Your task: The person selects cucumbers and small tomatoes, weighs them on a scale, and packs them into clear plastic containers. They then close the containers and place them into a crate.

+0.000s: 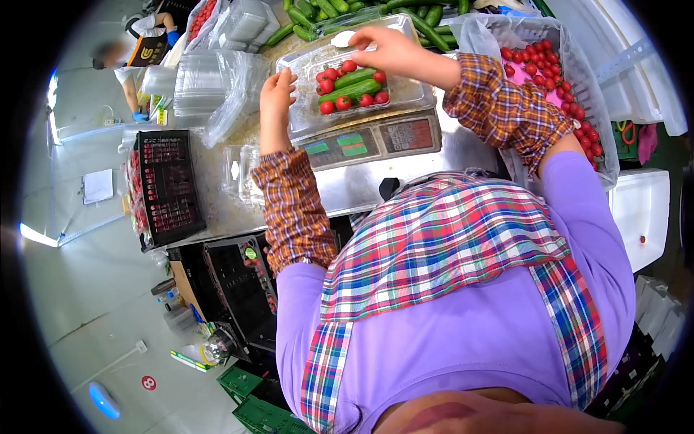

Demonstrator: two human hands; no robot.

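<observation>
On a digital scale (340, 147) lies a clear plastic tray (300, 126). Cherry tomatoes (327, 107) surround several small green cucumbers (350, 91) in a clear plastic box on it. A transparent lid with a white oval label (342, 39) appears to lie behind the box. My left hand (277, 98) is beside the tray's left edge, fingers apart and partly bent, holding nothing visible. Above the lid, my right hand (383, 52) has its fingertips beside the label. Its thumb and index finger look apart; whether they touch the lid is unclear.
Cucumbers (426, 30) are heaped at the back. Loose tomatoes lie in a lined crate (611, 155) on the right. Stacked clear boxes (199, 81) and a black crate (170, 181) stand left. An empty clear box (242, 173) sits nearby. Another person (148, 43) is at far left.
</observation>
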